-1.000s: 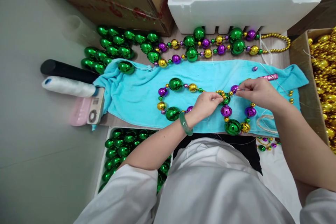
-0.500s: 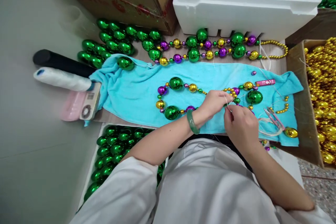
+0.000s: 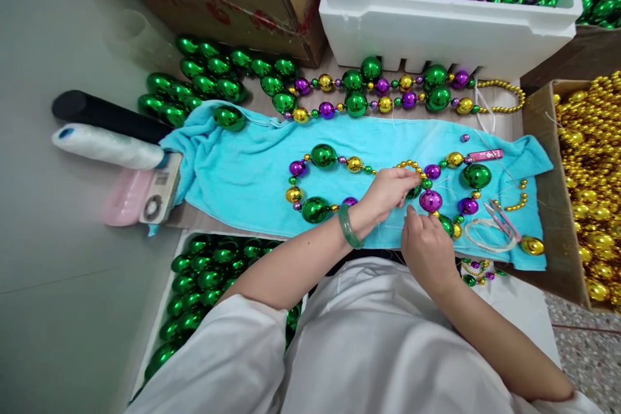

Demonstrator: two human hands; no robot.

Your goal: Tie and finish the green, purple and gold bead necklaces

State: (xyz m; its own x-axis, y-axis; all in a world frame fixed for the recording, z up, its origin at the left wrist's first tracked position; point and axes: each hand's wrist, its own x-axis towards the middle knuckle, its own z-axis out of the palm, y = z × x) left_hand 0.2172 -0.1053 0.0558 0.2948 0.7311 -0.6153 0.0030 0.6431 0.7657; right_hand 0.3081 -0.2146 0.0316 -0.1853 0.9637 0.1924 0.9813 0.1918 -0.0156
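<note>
**beadfan:** Turquoise towel (image 3: 252,174) is covering the middle of the desk (image 3: 272,100), and the bead strand (image 3: 339,181) is lying on it as a nearly closed loop of green, purple and gold. Left hand (image 3: 385,193) is pinching the gold run at the top of the loop. Right hand (image 3: 427,246) is sitting just below it with fingers curled, seemingly gripping a thin thread, though I can't make out the thread clearly.

**stringer22:** So I'm guessing most of the stringing is done and closing the ends is what's remaining?

**beadfan:** That's how I'm reading it. A finished-looking strand (image 3: 388,87) is lying above the towel, by the white foam box (image 3: 451,26) of small beads at the upper right. Small scissors (image 3: 502,220) are resting right of the hands. Green balls are filling a tray (image 3: 208,272) at the lower left, gold ones a carton (image 3: 589,174) on the right edge. Grey floor is showing on the left.
</note>
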